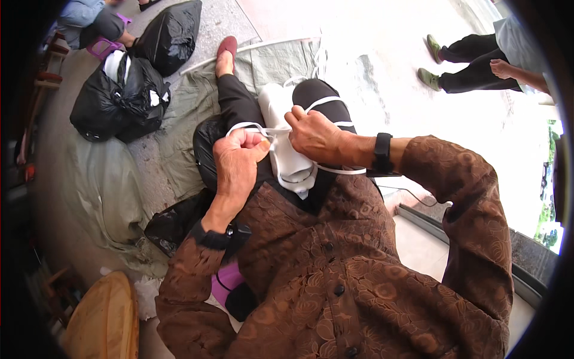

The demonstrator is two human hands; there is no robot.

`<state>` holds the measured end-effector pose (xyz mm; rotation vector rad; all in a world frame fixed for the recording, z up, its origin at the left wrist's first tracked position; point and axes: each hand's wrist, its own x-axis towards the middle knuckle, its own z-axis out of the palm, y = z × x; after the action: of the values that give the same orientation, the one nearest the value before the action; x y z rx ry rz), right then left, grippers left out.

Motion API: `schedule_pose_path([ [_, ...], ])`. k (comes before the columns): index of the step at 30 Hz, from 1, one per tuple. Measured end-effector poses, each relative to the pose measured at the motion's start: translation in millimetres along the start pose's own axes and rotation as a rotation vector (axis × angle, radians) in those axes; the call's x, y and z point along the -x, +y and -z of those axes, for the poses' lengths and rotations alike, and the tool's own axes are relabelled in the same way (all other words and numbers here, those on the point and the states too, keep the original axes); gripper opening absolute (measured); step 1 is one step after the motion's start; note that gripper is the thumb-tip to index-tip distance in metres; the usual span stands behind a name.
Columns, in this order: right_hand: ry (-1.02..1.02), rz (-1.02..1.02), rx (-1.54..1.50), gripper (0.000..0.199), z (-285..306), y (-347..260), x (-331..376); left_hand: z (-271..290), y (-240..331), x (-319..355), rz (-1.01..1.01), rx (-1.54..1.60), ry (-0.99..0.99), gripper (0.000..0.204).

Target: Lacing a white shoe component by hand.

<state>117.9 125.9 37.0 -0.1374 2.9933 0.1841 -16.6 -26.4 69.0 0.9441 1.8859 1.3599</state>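
Observation:
A long white rounded bundle lies lengthwise between my thighs; I cannot tell what it is made of. A white cord runs across its top, stretched between my two hands. My left hand is closed, pinching the cord between thumb and fingers on the bundle's left side. On the other side my right hand is closed too, its fingers curled round the cord. More loops of white cord lie over my right knee and thigh.
Stuffed black plastic bags sit at the far left on a grey-green cloth. A round wooden board stands at the near left. One person sits at the far left on a purple stool; another person stands far right.

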Motion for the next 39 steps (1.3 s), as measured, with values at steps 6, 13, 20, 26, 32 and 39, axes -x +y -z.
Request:
schedule_pose_path([
  [6,0.224,0.093,-0.245,0.017,-40.7,20.3,-3.1,-5.9,-41.6,-2.6,0.285,0.180,0.096,0.011],
  [13,0.695,-0.379,-1.050,0.018,20.1,-41.1,-2.4,-17.1,-48.3,-8.8,0.517,1.031,-0.145,0.022],
  [20,0.490,-0.713,-1.566,0.018,-20.8,-20.4,0.5,-49.1,-37.4,2.1,0.415,0.941,0.005,0.025],
  [26,1.051,-0.996,-2.219,0.019,-22.5,16.2,11.8,10.4,-66.0,-11.4,0.232,1.496,-0.119,0.009],
  [32,0.716,-0.965,-1.843,0.021,-30.6,7.2,5.2,-41.3,-54.4,1.5,-0.066,-0.598,0.014,0.039],
  [39,1.116,-1.528,-0.590,0.016,-89.8,290.6,400.9,-77.7,-48.8,-27.1,-0.151,-0.737,-0.269,0.054],
])
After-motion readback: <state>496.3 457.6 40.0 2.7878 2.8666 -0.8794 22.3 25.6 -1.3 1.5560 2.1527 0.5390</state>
